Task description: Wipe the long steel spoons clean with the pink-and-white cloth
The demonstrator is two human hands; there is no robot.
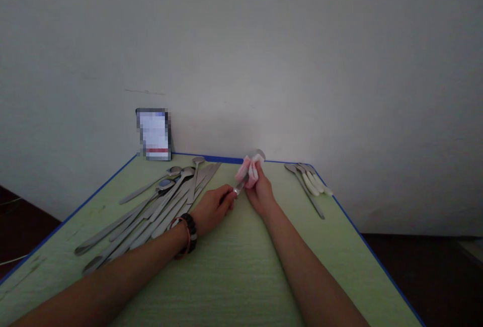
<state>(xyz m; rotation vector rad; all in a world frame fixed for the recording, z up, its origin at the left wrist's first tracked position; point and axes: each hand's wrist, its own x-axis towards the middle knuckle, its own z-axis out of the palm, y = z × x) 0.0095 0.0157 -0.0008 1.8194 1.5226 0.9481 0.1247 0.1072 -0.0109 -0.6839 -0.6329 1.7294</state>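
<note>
Grip of both hands: pink cloth (252,172), knife (240,185); writing unreadable.

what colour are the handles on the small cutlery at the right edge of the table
Creamy white handles; the head view shows them.

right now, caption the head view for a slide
Left hand gripping a slim metal utensil, right hand holding a pink-and-white cloth around it, above a pale green table
</note>
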